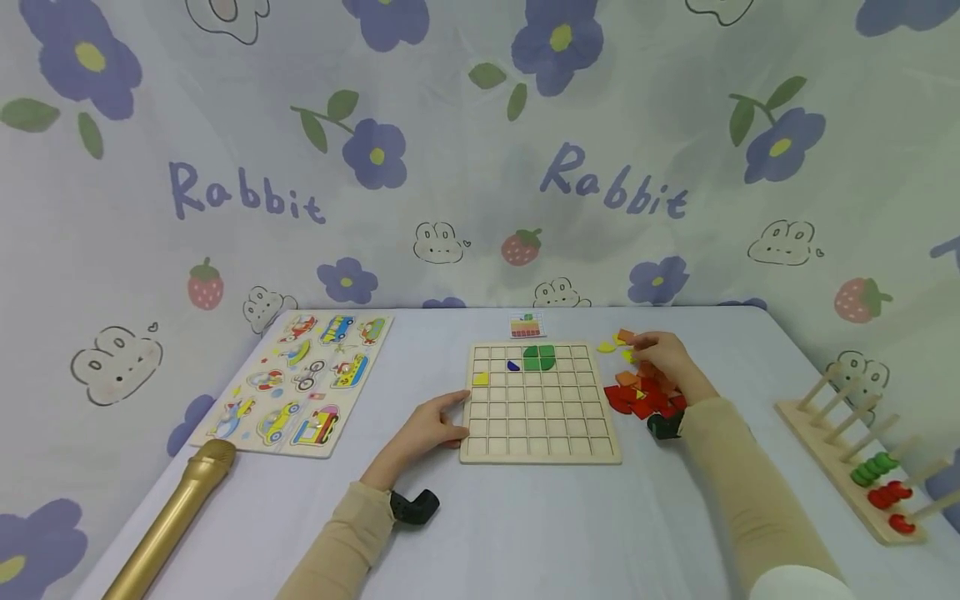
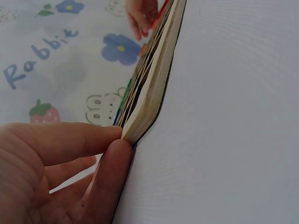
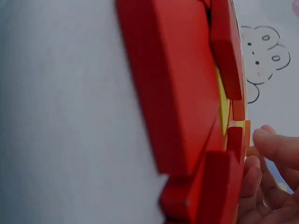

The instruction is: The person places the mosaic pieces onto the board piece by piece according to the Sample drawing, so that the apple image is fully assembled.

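A wooden grid board (image 1: 540, 429) lies flat in the head view. Green pieces (image 1: 539, 358) form a rounded group near its top, beside a dark blue piece (image 1: 513, 366); a yellow piece (image 1: 481, 379) sits at the left. My left hand (image 1: 426, 429) touches the board's left edge with finger and thumb apart; the left wrist view has both fingertips against its wooden rim (image 2: 152, 100). My right hand (image 1: 666, 358) reaches past the red pieces (image 1: 651, 400), pinching an orange piece (image 1: 626, 337) at its fingertips. Yellow pieces (image 1: 607, 347) lie beside it.
Behind the board lies a small pattern card (image 1: 527, 326). To the left are a vehicle puzzle board (image 1: 330, 333) and a gold microphone (image 1: 176, 512). A wooden peg rack (image 1: 840, 467) with green and red beads stands at the right edge.
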{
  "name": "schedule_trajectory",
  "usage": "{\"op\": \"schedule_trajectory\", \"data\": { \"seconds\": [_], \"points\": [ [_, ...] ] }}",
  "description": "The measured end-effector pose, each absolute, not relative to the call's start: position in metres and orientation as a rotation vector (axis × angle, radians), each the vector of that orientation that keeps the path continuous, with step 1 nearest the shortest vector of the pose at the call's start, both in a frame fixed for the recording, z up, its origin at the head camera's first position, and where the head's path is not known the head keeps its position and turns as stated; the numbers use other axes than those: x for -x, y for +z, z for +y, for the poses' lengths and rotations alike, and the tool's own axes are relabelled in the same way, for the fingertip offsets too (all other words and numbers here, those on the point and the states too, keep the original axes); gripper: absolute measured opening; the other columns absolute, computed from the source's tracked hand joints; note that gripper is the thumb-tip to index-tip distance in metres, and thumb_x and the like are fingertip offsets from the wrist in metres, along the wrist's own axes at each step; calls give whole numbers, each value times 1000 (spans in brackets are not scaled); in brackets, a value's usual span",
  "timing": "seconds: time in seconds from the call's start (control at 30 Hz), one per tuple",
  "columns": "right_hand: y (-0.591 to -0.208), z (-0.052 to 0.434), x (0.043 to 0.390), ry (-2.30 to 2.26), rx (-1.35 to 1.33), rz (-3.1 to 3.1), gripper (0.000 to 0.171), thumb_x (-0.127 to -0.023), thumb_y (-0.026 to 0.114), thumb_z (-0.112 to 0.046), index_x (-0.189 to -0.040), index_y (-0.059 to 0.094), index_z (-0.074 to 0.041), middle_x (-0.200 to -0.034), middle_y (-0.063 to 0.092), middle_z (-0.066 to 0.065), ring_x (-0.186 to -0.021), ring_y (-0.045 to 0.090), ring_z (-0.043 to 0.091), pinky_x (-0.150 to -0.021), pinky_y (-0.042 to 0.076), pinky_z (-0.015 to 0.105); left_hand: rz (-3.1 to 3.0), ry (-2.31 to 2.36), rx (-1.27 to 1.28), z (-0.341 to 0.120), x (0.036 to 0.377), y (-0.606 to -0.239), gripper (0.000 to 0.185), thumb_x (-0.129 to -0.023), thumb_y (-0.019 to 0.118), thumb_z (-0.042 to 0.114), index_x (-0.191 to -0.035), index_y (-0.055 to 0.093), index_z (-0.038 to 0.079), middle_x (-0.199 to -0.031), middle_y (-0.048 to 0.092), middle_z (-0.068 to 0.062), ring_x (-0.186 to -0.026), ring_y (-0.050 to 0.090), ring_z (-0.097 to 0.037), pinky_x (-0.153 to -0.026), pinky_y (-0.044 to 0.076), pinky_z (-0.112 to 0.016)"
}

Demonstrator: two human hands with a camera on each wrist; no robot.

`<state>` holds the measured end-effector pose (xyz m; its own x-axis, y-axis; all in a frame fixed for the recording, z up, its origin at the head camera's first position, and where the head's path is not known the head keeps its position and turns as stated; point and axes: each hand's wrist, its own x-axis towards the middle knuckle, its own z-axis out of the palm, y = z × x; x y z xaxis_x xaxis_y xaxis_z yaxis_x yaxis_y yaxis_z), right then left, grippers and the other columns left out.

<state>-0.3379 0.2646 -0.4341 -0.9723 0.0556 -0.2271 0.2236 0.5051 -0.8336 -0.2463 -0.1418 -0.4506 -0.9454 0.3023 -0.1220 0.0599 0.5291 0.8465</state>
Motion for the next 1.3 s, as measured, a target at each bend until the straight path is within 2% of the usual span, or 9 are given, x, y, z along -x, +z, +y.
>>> {"op": "schedule_trajectory", "data": {
  "seconds": [0.23, 0.5, 0.67, 0.8, 0.93, 1.07, 1.3],
  "points": [
    [-433, 264, 335, -1387, -229, 2620, 43, -85, 54, 0, -129, 51, 0, -134, 44, 24, -84, 51, 25, -63, 46, 19, 2510, 1393, -307, -142, 247, -452, 66, -77, 70, 8, -137, 44, 8, -57, 55, -4, -51, 56, -12, -54, 46, -26],
    [-433, 262, 335, -1250, -191, 2712, 44, -84, 58, -2, -128, 51, 0, -124, 45, 24, -93, 48, 30, -76, 48, 30, 2505, 1386, -301, -142, 247, -452, 65, -77, 70, 9, -137, 44, 8, -57, 55, -4, -51, 56, -12, -54, 45, -26],
    [-431, 261, 336, -1265, -231, 2700, 44, -85, 58, -5, -128, 50, -2, -117, 45, 21, -89, 48, 27, -69, 47, 25, 2513, 1381, -288, -142, 247, -451, 65, -77, 70, 9, -137, 45, 9, -57, 55, -4, -51, 56, -12, -54, 45, -25],
    [-426, 255, 338, -1359, -255, 2660, 44, -87, 59, -9, -130, 48, -3, -122, 44, 21, -87, 45, 27, -63, 46, 25, 2512, 1384, -284, -142, 247, -451, 65, -77, 70, 9, -137, 45, 9, -57, 55, -4, -51, 56, -12, -53, 45, -25],
    [-418, 238, 339, -1490, -170, 2597, 45, -88, 60, -11, -131, 47, -4, -130, 41, 22, -98, 45, 30, -79, 46, 35, 2511, 1381, -287, -142, 248, -451, 65, -77, 70, 8, -137, 45, 9, -57, 56, -4, -51, 57, -11, -53, 46, -25],
    [-412, 211, 340, -1606, -44, 2512, 47, -86, 64, -12, -129, 48, 0, -127, 44, 21, -111, 44, 32, -94, 40, 43, 2513, 1374, -288, -142, 248, -450, 65, -78, 70, 8, -137, 45, 10, -57, 56, -4, -51, 57, -11, -54, 46, -25],
    [-416, 148, 337, -1641, 58, 2397, 35, -85, 67, -15, -117, 58, -2, -109, 57, 9, -92, 56, 17, -85, 46, 35, 2515, 1364, -305, -142, 248, -448, 65, -77, 71, 9, -137, 45, 9, -57, 57, -4, -51, 57, -11, -54, 46, -25]
  ]
}}
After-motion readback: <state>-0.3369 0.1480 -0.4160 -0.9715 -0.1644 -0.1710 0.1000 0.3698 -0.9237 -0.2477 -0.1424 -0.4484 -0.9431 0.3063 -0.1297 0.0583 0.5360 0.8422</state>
